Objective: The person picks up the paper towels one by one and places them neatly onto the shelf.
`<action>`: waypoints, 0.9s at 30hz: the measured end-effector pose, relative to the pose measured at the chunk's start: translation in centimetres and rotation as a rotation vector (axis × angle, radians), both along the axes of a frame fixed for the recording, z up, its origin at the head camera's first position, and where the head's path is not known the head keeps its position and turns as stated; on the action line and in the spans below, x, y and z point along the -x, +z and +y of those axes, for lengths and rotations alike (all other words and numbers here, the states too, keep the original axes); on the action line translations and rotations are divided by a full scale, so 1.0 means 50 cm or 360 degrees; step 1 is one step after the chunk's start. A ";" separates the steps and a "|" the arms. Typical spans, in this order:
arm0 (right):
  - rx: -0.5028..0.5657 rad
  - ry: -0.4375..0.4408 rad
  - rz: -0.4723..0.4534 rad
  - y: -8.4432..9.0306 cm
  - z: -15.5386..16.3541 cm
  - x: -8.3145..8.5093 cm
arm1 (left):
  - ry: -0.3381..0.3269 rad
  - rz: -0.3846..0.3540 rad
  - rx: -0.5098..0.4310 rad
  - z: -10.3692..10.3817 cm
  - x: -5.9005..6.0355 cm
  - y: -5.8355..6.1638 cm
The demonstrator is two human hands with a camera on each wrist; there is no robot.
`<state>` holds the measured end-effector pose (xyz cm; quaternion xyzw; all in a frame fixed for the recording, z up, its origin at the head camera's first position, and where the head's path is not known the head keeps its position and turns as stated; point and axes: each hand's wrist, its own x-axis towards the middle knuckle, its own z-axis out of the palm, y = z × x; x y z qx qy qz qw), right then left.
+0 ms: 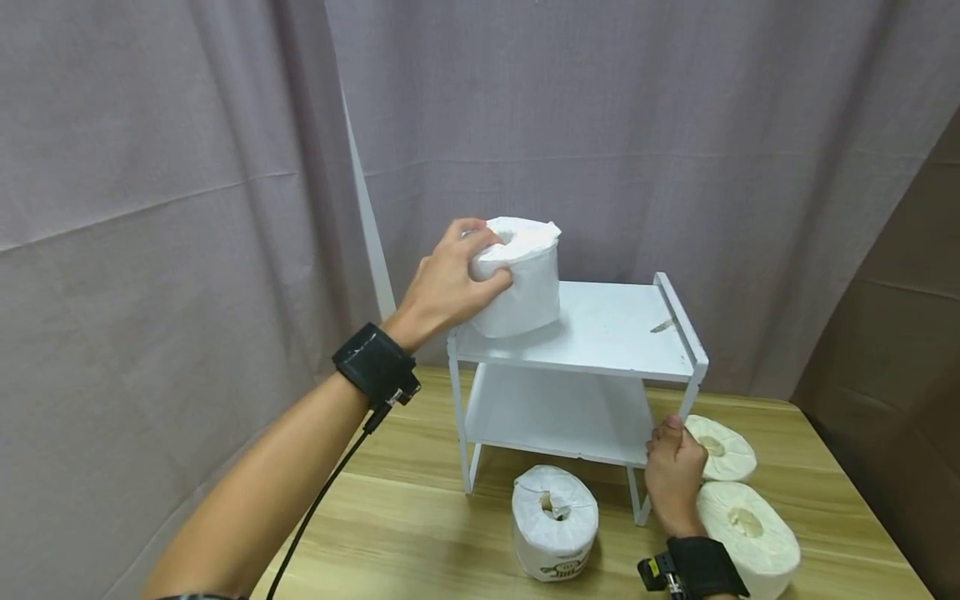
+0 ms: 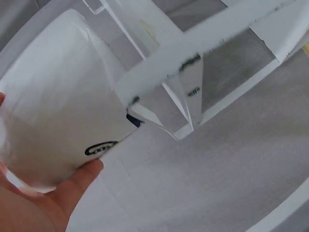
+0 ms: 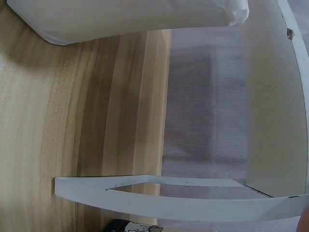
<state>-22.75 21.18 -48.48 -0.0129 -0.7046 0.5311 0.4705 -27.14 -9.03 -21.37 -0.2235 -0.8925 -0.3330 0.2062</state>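
Observation:
A toilet roll in white paper wrap (image 1: pixel 525 292) is at the left end of the top board of a white two-tier shelf rack (image 1: pixel 618 325). My left hand (image 1: pixel 453 279) grips this roll from its left side, thumb at the front and fingers at its upper edge. In the left wrist view the roll (image 2: pixel 63 96) shows a dark printed mark beside the rack's edge (image 2: pixel 159 63). Whether its base touches the board cannot be told. Lower down, my right hand (image 1: pixel 675 475) holds the rack's right front leg with curled fingers.
Another wrapped toilet roll (image 1: pixel 555 525) stands upright on the wooden table (image 1: pixel 405 517) before the rack. Two yellowish-looking rolls, a rear one (image 1: pixel 723 450) and a front one (image 1: pixel 757 542), stand right of the rack. Grey curtains (image 1: pixel 600 125) hang behind. A black cable (image 1: pixel 322 508) trails from the left wrist.

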 end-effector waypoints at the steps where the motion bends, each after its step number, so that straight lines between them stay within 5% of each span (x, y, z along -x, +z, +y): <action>1: 0.0004 0.0002 -0.0004 0.001 0.000 0.000 | 0.0014 -0.0005 -0.0001 0.001 -0.002 0.000; 21: 0.0059 0.0028 -0.0019 -0.005 -0.012 0.011 | 0.0343 0.0145 0.0271 0.034 -0.039 -0.014; 27: 0.0046 0.0026 -0.0011 0.002 -0.022 0.007 | 0.0417 0.0121 0.0252 0.040 -0.040 -0.017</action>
